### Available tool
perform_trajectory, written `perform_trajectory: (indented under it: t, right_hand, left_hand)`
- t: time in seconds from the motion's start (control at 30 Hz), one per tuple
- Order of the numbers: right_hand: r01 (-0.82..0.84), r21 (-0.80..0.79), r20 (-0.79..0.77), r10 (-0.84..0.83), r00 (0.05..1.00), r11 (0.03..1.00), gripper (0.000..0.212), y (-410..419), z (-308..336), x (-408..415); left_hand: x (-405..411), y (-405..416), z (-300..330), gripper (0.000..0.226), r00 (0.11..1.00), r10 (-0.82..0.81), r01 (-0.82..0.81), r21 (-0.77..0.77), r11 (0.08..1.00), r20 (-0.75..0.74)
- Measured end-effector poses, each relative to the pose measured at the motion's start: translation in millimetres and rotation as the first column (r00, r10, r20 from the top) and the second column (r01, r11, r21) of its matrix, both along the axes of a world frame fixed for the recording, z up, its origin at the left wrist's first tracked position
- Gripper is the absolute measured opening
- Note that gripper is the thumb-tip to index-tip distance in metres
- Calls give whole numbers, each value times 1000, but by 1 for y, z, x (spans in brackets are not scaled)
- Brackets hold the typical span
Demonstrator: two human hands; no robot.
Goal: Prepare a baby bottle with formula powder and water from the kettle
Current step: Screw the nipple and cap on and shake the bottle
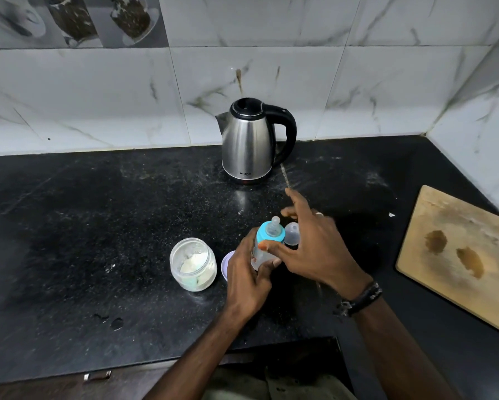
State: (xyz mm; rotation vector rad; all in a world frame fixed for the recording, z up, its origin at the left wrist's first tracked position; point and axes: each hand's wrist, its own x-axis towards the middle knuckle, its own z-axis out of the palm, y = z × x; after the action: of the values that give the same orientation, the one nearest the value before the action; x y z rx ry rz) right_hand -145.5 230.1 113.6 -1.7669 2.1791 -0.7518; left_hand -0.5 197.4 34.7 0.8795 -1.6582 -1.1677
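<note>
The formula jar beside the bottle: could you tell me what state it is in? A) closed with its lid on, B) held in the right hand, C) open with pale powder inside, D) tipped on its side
C: the formula jar stands upright and lidless on the counter, pale powder visible inside, left of the bottle that the left hand grips.

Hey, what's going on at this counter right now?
A person is working on a baby bottle on the black counter. The left hand holds its body while the right hand has its thumb on the blue teat collar. An open jar of formula powder stands just left, the clear cap behind the bottle, and the steel kettle sits untouched near the wall.
</note>
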Motion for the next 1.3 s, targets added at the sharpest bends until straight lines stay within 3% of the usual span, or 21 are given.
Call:
perform_trajectory:
  t: [0.07, 0.17, 0.27, 0.37, 0.4, 0.43, 0.5, 0.53, 0.6, 0.7, 0.83, 0.97, 1.03, 1.13, 1.2, 1.3]
  right_hand:
    - [-149, 41, 339, 126, 932, 988, 100, 1, 2, -3]
    - [-152, -29, 382, 151, 912, 988, 98, 0, -5, -2]
    - [-12, -110, 255, 40, 966, 994, 100, 1, -6, 6]
    - [101, -82, -132, -111, 985, 991, 114, 0, -3, 13]
    - [100, -56, -193, -109, 975, 993, 119, -1, -3, 11]
    - [69, -12, -155, -70, 985, 998, 120, -1, -2, 8]
    - [-76, 44, 154, 68, 986, 996, 114, -2, 1, 0]
    - [-160, 50, 299, 139, 944, 986, 109, -1, 2, -2]
    - [-242, 3, 423, 219, 879, 970, 99, -2, -3, -7]
    - [-132, -120, 398, 169, 902, 984, 97, -4, -10, -3]
    - [65, -193, 321, 1, 947, 979, 100, -3, -13, 9]
    - [57, -192, 213, -15, 977, 980, 105, -1, -16, 16]
    - [-29, -70, 349, 52, 936, 997, 115, -3, -16, 8]
    - [-227, -16, 625, 187, 758, 974, 103, -8, -19, -6]
    - [-219, -48, 686, 191, 702, 975, 94, -11, -21, -10]
    - [-88, -70, 679, 112, 725, 994, 91, -12, -24, -6]
  left_hand:
    - [0, -2, 0, 53, 1000, 6, -6, 19, 1000, 3]
    - [0, -4, -1, 53, 1000, 8, -8, 17, 1000, 13]
    - [-1, -5, -2, 57, 1000, 10, -10, 6, 1000, 27]
    - [0, -5, -9, 65, 998, 5, -6, 7, 1000, 62]
    - [0, -5, -10, 66, 998, 2, -3, 8, 1000, 64]
    - [0, -4, -9, 65, 998, -2, 2, 9, 1000, 60]
    - [0, -3, -3, 60, 999, -8, 8, -2, 1000, 35]
    - [-1, -3, 1, 58, 1000, -10, 11, -7, 1000, 22]
    - [-3, -4, 6, 54, 1000, -18, 18, -4, 1000, 2]
    - [-3, -6, 4, 51, 1000, -8, 8, 9, 1000, 4]
    - [-4, -7, -3, 63, 998, 26, -26, 1, 1000, 50]
    - [-1, -8, -12, 67, 998, 21, -22, 18, 1000, 64]
    - [0, -9, -14, 66, 997, 18, -19, 19, 1000, 69]
    - [-2, -9, -7, 60, 999, -4, 3, 26, 1000, 49]
    - [-2, -9, -2, 56, 999, -23, 22, 22, 1000, 27]
    - [-4, -10, 1, 58, 1000, -22, 21, 18, 1000, 9]
